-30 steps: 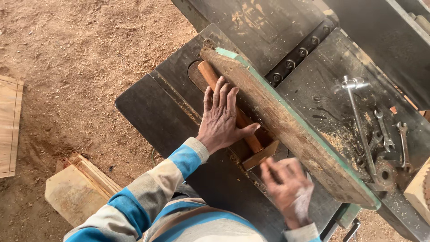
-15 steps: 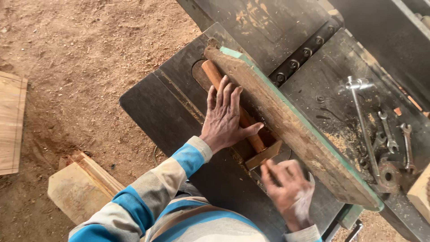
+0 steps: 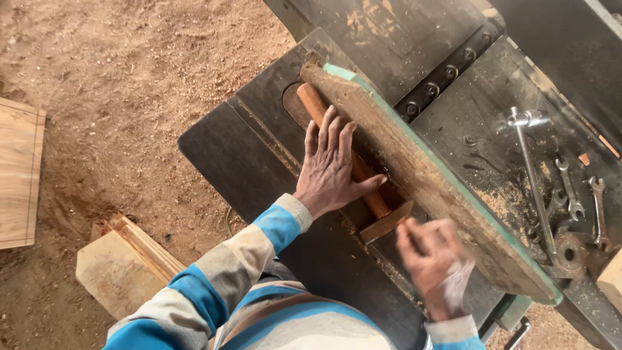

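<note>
Slid a little further along the wooden fence (image 3: 414,175) since half a second ago: left hand (image 3: 330,170), pressing flat, fingers spread, on the reddish wooden rod (image 3: 324,120). No closed grip there, only an open palm bearing down. Right hand (image 3: 433,262) blurred, fingers curled at the near end of a small wooden block (image 3: 387,222); cannot tell whether actually gripping it. Rod lying on the dark machine table (image 3: 253,149), tight against the fence, far end over the oval slot. Spanners (image 3: 570,194) resting beyond the fence. Sawdust floor (image 3: 129,84) and planks (image 3: 19,172) off to the left.
</note>
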